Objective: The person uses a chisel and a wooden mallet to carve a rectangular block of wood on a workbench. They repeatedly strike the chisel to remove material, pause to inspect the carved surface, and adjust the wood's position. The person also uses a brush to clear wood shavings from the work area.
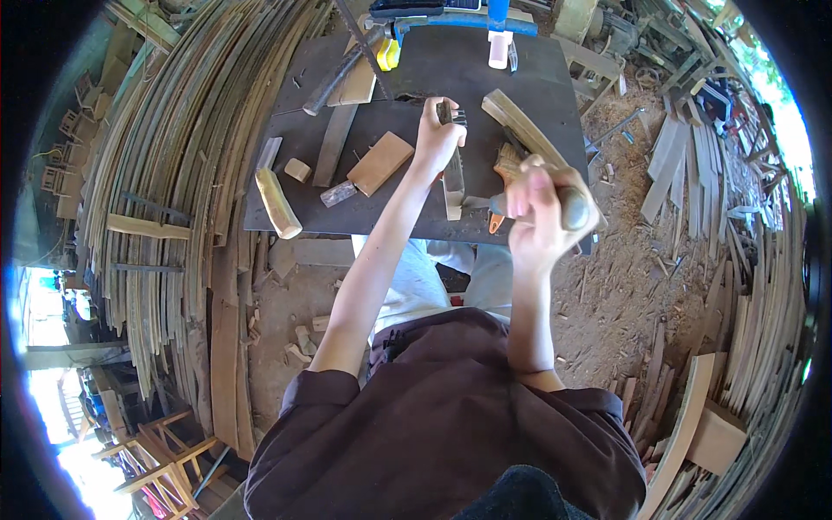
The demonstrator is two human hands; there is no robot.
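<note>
My left hand (438, 139) is closed round a narrow wooden piece (454, 189) standing out toward me on the dark tabletop (425, 69). My right hand (546, 204) grips the rounded handle of a tool (574, 208), whose metal blade (475, 201) reaches to the near end of that piece. Behind the right hand lie a long wooden bar (507, 117) and a tan, brush-like object (508, 163), partly hidden. An orange handle (495, 223) shows below the blade. Left of my hands are a wooden block (381, 163) and a small grey block (338, 194).
On the table are a pale rod (277, 203), a small cube (297, 169), a board (336, 146), a yellow object (389, 55) and a blue clamp-like tool (498, 19). Stacked planks (156, 173) line the left; loose boards (672, 165) and shavings lie right.
</note>
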